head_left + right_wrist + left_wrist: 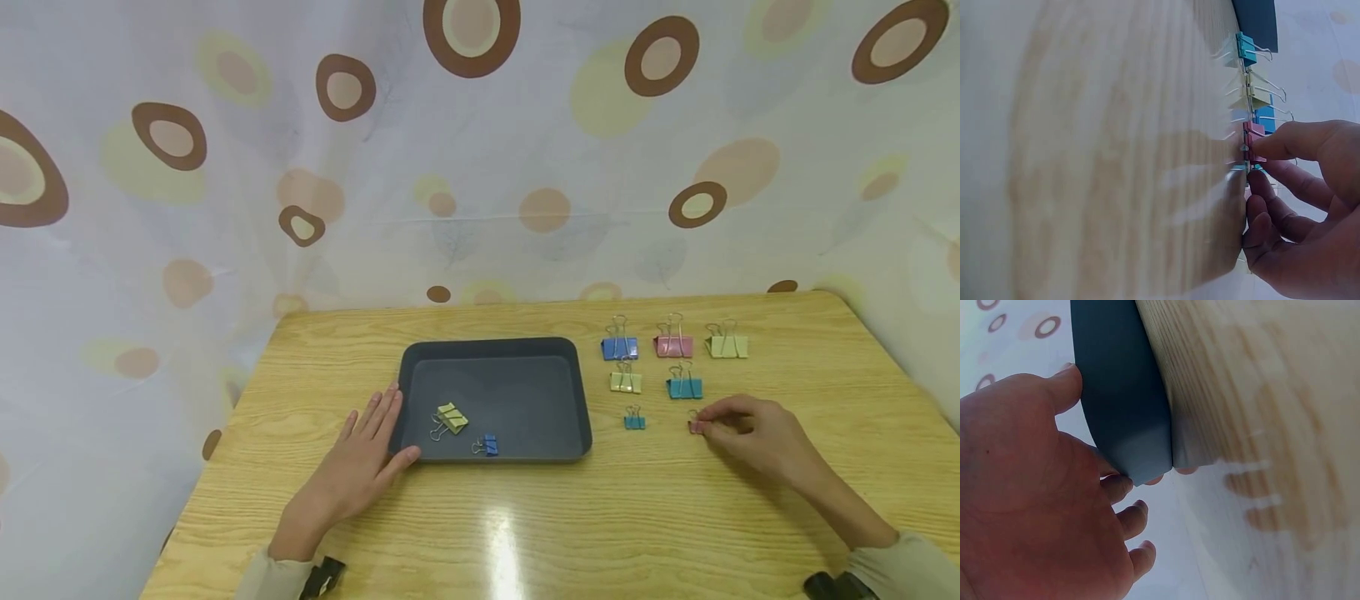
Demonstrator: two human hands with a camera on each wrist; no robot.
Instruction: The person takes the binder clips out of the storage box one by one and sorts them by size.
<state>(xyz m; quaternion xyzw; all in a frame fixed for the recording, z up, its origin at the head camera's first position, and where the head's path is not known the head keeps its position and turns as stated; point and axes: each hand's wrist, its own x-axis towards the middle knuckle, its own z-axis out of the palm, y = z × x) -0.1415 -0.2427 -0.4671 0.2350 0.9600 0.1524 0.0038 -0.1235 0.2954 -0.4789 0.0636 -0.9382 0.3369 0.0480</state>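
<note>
My right hand (765, 439) pinches a small pink binder clip (694, 427) between thumb and fingers at the right of the table. In the right wrist view that pink clip stands at the fingertips, low against the tabletop. My left hand (352, 471) lies with fingers extended along the left side of a dark grey tray (525, 400), thumb at its near edge. Inside the tray are a yellow binder clip (452, 417) and a small blue binder clip (491, 445). A small teal binder clip (634, 422) stands left of the pinched one.
Behind stand a yellow clip (626, 382) and a teal clip (685, 388). The back row holds a large blue clip (619, 348), a large pink clip (673, 347) and a large yellow clip (727, 347). A patterned curtain (495, 150) hangs behind the wooden table (600, 533).
</note>
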